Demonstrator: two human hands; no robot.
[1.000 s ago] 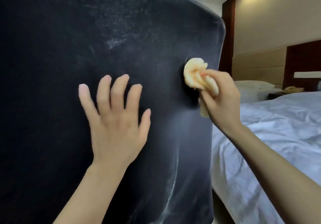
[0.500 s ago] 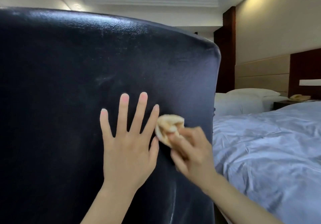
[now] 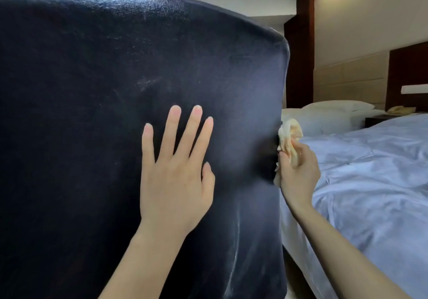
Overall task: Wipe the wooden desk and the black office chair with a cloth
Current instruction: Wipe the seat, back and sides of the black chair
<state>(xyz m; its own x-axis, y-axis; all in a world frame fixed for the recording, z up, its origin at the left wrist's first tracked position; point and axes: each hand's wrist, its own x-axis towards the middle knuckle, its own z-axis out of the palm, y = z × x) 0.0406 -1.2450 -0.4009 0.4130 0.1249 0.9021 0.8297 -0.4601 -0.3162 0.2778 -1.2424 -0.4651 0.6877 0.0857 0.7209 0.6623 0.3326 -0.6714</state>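
Sliding away from the left hand (image 3: 176,175), the cloth (image 3: 289,141) is now working at the right edge of the chair (image 3: 92,90).

The right hand (image 3: 297,171) is gripping the bunched yellow cloth, fingers curled round it, and is pressing it against the right edge of the chair's back, about halfway up. The left hand is lying flat on the middle of that back, fingers straight and spread, holding nothing and seemingly steadying it. Judging by this, the wiping of the chair's back is well under way but not finished: a pale streak (image 3: 235,252) is still showing low down near the right edge, and faint smears are showing higher up. The seat and the desk are lying out of view, so their state is not showing. A bed (image 3: 370,182) is standing just beyond the chair's right edge.
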